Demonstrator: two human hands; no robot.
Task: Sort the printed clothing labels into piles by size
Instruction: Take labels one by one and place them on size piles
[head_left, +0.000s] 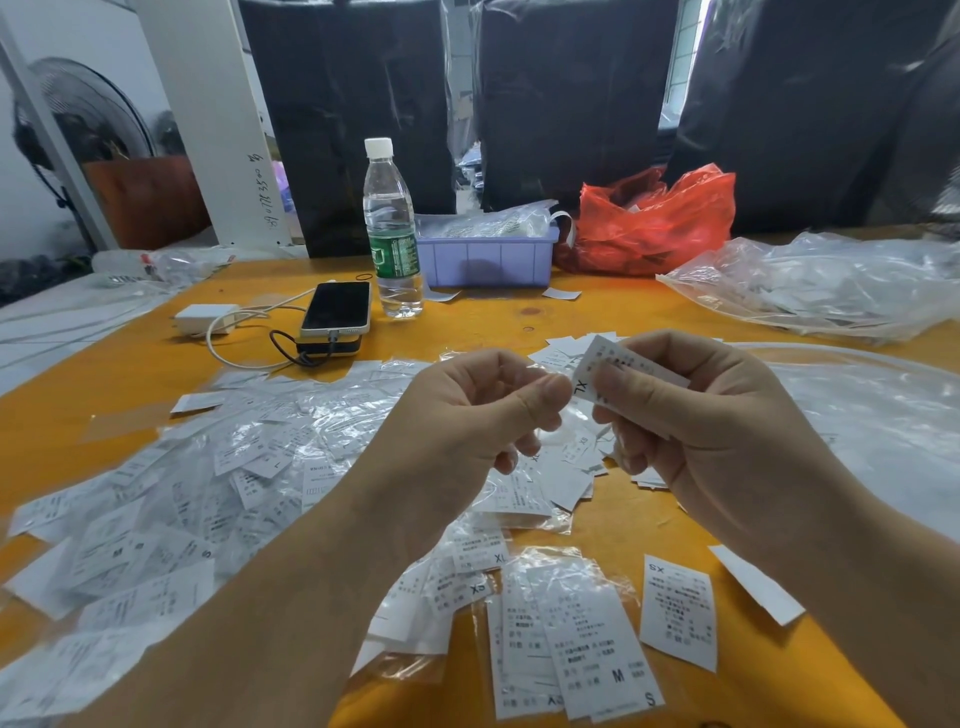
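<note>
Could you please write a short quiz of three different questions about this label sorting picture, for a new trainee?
1. True or false: the water bottle stands upright on the table, with its cap on.
2. Which size is printed on the label that the right hand pinches? A) S B) M C) XL
3. Fill in: the single label lying apart near the right forearm reads ____.

Key
1. True.
2. C. The letters XL show beside the fingers of the right hand; the left hand is curled close to the label's edge.
3. XS.
</note>
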